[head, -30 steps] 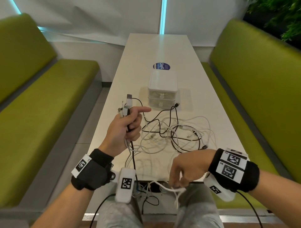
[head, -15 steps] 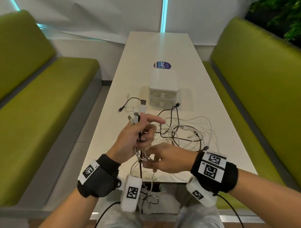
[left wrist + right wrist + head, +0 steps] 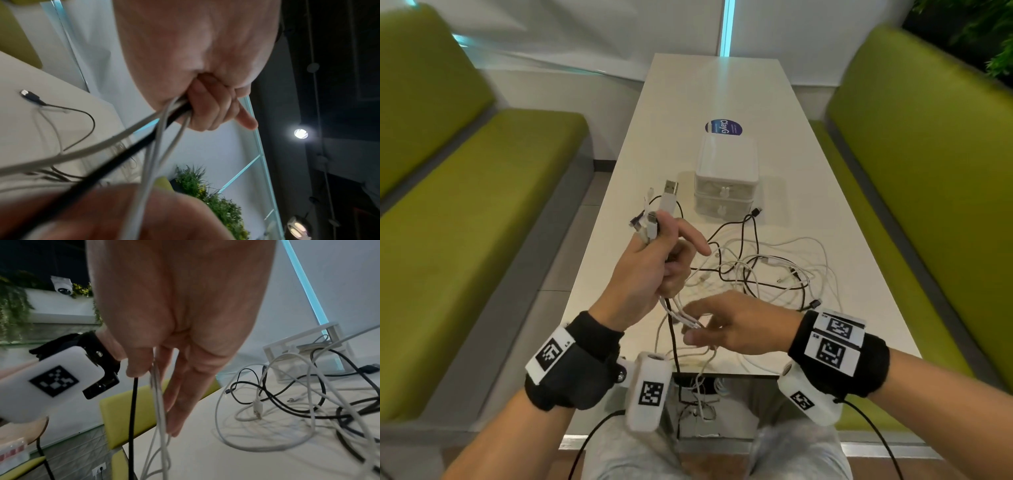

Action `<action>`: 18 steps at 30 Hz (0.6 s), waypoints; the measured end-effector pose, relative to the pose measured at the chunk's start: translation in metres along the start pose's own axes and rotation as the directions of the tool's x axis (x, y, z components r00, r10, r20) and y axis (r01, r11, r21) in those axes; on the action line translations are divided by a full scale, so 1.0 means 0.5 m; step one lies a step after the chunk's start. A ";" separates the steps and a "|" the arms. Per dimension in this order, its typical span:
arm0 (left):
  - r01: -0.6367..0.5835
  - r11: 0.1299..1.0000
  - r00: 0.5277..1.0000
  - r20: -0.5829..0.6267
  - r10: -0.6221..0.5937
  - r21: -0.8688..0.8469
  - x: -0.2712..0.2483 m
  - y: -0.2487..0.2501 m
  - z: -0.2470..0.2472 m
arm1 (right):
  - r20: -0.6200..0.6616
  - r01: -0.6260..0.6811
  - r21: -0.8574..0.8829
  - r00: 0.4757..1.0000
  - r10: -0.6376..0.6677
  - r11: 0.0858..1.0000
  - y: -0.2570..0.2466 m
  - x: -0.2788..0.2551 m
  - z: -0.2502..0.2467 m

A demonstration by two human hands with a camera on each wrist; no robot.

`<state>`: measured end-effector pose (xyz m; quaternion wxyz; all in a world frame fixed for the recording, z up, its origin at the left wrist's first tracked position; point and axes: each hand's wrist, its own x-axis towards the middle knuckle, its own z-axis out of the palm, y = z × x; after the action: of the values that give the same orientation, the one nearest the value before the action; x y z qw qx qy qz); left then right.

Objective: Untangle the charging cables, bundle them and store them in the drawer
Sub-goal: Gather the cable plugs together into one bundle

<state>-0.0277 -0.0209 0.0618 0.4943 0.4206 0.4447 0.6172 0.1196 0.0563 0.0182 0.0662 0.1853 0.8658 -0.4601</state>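
Several cable ends (image 3: 654, 219) gripped in left hand (image 3: 643, 270); right hand (image 3: 736, 329) loosely around strands

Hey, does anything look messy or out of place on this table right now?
Yes. A tangle of black and white charging cables sprawls in front of the closed drawer box, and several strands spill over the table's near edge. The left hand grips a bunch of plug ends.

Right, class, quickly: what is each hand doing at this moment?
Left hand: grips the gathered cables.
Right hand: fingers straight against the hanging white cables, not gripping.
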 end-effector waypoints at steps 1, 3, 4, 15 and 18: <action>-0.018 0.999 1.000 -0.014 0.017 -0.029 -0.002 0.004 0.007 | -0.004 -0.016 0.022 1.000 0.016 1.000 -0.003 0.002 0.002; -0.059 0.995 0.998 -0.023 0.058 -0.086 -0.003 0.011 0.022 | 0.030 -0.055 0.024 0.998 0.054 0.998 -0.011 0.007 0.006; -0.072 0.993 0.997 -0.018 0.071 -0.097 -0.002 0.014 0.029 | 0.054 -0.073 0.021 0.996 0.071 0.997 -0.015 0.011 0.009; -0.054 0.998 0.996 0.068 0.055 -0.019 0.020 0.010 0.035 | -0.048 -0.067 -0.181 0.997 0.059 0.981 -0.004 0.022 0.003; -0.041 0.999 0.996 0.076 0.043 -0.034 0.024 0.003 0.032 | 0.120 -0.101 -0.098 0.986 0.113 0.990 0.006 0.022 0.021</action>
<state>-0.0148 -0.0070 0.0684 0.5045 0.4451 0.4065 0.6181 0.1098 0.0519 0.0069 0.1534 0.1992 0.8688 -0.4265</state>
